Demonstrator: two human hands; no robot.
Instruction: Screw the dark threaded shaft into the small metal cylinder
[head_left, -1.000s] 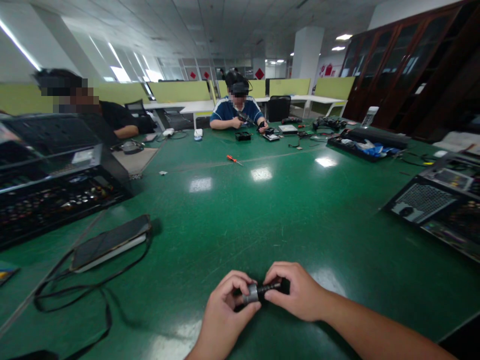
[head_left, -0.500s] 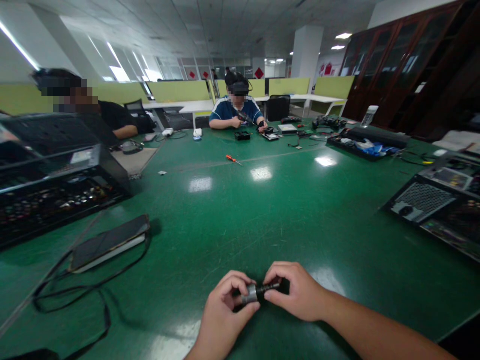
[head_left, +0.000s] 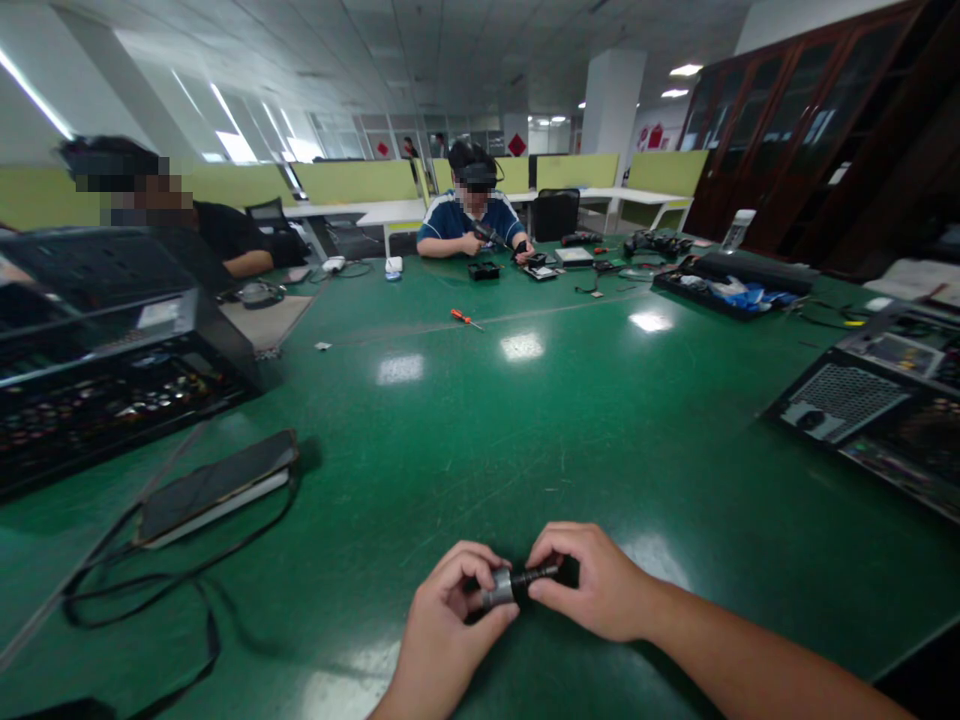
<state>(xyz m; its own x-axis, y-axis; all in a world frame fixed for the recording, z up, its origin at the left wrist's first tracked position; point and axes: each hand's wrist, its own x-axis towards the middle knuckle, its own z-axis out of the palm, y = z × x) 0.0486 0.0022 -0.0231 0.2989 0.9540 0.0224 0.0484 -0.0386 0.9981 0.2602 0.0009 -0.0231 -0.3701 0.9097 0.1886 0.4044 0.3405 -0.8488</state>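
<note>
Gripping a small metal cylinder between thumb and fingers, the left hand hovers just above the near edge of the green table. The right hand pinches the thin dark shaft that sticks out of the cylinder's right end, so both hands close on the same piece and nearly touch.

To the left lies a dark tablet-like slab with a black cable looping beside it, and beyond it an opened black computer case. Another opened case sits at the right edge. Ceiling lights glare on the glossy tabletop, where an orange-handled screwdriver lies well apart, near the middle. At the far end a person in a blue shirt sits among tools; another person sits at far left. Behind them stand yellow-green partitions, a white pillar and dark wooden cabinets.
</note>
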